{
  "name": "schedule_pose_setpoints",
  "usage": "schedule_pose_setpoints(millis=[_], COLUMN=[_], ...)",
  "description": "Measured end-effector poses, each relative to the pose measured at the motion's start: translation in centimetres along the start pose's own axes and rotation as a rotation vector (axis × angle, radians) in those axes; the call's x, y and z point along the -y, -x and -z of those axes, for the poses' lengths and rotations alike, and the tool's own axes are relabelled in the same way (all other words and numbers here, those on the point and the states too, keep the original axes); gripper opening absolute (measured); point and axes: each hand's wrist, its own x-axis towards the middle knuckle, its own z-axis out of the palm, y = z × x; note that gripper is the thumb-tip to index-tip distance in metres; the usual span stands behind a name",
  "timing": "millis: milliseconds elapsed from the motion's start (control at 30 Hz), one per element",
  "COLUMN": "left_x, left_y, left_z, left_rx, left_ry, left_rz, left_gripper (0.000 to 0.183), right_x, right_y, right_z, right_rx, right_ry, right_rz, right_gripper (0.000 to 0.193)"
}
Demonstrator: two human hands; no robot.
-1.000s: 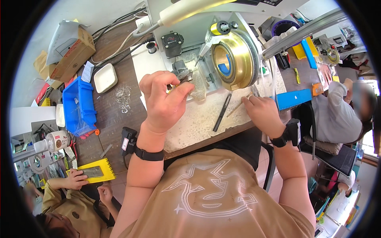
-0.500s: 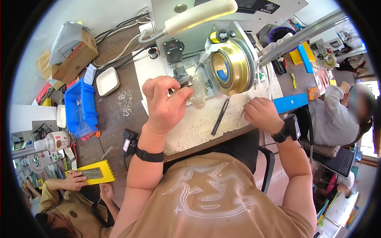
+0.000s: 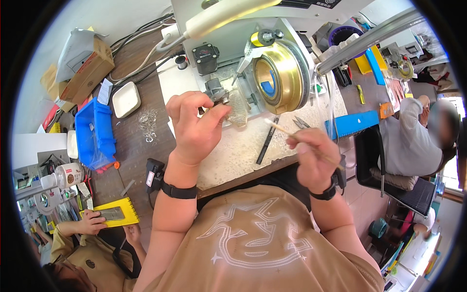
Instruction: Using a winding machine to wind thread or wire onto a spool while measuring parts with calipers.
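Note:
My left hand (image 3: 192,121) pinches a small dark metal fixture (image 3: 214,91) at the front of the machine; what lies between the fingertips is too small to make out. My right hand (image 3: 314,158) is closed round a thin wooden stick with a pale tip (image 3: 282,129), which looks like a cotton swab. The tip points left toward the machine, over the worn pale work mat (image 3: 228,165). Right of the fixture stands a large brass-coloured ring wheel (image 3: 287,78) with a blue piece inside. Below the wheel lies a black pen-like tool (image 3: 266,145).
Small pliers or tweezers (image 3: 301,122) and a blue tray (image 3: 357,123) lie to the right. A white lamp tube (image 3: 228,17) hangs above. On the left are a blue bin (image 3: 99,134), white dish (image 3: 126,100) and clear small pieces (image 3: 147,124). Two other people sit nearby.
My right hand has lifted off the mat and come toward my body, now with the stick in it; the pliers-like tool shows where it was. My left hand stays at the fixture.

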Motion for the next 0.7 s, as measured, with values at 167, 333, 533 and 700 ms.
schedule_pose_setpoints(millis=[167, 333, 533, 700], left_x=[0.0, 0.0, -0.1, -0.1], left_y=[0.0, 0.0, -0.2, -0.3], left_z=[0.3, 0.1, 0.3, 0.3], left_rx=[0.053, 0.001, 0.002, 0.006], left_ry=[-0.028, 0.01, 0.013, 0.022], left_rz=[-0.008, 0.003, -0.004, -0.011], left_gripper=[0.022, 0.028, 0.028, 0.028], right_x=[-0.6, -1.1, -2.0, -2.3], right_y=[-0.9, -1.2, -1.4, -1.3], right_z=[-2.9, -4.4, -5.4, -5.6], right_rx=[0.158, 0.2, 0.196, 0.202], right_ry=[0.258, 0.244, 0.26, 0.292], right_rz=[0.233, 0.155, 0.141, 0.156], right_gripper=[0.019, 0.024, 0.024, 0.025])
